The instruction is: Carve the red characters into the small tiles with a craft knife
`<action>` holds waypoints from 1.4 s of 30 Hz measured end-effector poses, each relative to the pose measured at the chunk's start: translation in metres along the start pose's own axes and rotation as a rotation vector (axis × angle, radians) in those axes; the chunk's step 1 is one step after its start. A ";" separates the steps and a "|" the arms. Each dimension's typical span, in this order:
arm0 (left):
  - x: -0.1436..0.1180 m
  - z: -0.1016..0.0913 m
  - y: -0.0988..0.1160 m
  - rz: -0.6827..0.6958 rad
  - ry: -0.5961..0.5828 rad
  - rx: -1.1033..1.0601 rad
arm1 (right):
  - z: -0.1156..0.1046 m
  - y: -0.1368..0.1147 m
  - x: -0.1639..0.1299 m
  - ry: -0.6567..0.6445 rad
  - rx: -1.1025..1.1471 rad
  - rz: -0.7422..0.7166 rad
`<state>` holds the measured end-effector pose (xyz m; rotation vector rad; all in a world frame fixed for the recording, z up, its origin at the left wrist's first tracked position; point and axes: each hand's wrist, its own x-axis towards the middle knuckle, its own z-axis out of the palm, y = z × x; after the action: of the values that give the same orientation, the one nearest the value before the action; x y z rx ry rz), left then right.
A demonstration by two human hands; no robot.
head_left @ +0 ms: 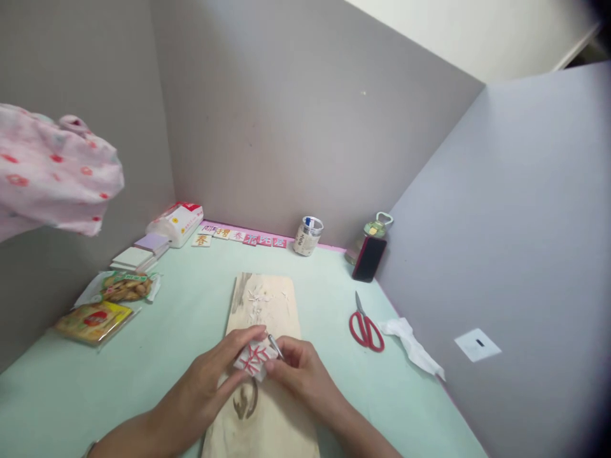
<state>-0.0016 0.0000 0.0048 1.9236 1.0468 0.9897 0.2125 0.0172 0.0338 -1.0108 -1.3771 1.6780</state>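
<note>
My left hand (222, 359) is closed around the edges of a small pale carving tile (254, 358) with a red character on its face. A slim silver carving tool (274, 344) is pinched in my right hand (305, 375), close to the tile's right edge. The right thumb rests against the tile's side. Both hands are over a wooden board (284, 413), with white shavings (256, 299) scattered on its far half. Fingers hide part of the tool.
Red-handled scissors (366, 331) and a crumpled tissue (413, 346) lie right. Behind stand a can (308, 236), a phone (370, 259) against a bottle (377, 226), and several character tiles (264, 240). Snack packets (95, 321), stacked blocks (132, 257) and a tissue pack (177, 222) line the left.
</note>
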 end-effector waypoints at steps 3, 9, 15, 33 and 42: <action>0.004 0.003 0.000 -0.171 0.071 -0.266 | 0.002 0.011 -0.003 0.079 0.052 0.042; 0.013 0.002 -0.001 -0.307 0.135 -0.589 | 0.005 0.009 -0.006 0.133 0.014 0.010; 0.012 0.010 -0.008 -0.285 0.079 -0.668 | 0.006 0.008 -0.007 0.105 -0.004 -0.018; 0.015 0.009 -0.013 -0.259 0.073 -0.621 | -0.001 0.012 -0.006 0.028 0.019 -0.074; 0.014 0.014 -0.025 -0.229 0.065 -0.633 | 0.002 0.007 -0.008 0.039 0.024 -0.051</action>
<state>0.0070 0.0195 -0.0189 1.2372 0.8319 1.0923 0.2135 0.0084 0.0279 -0.9812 -1.3434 1.6255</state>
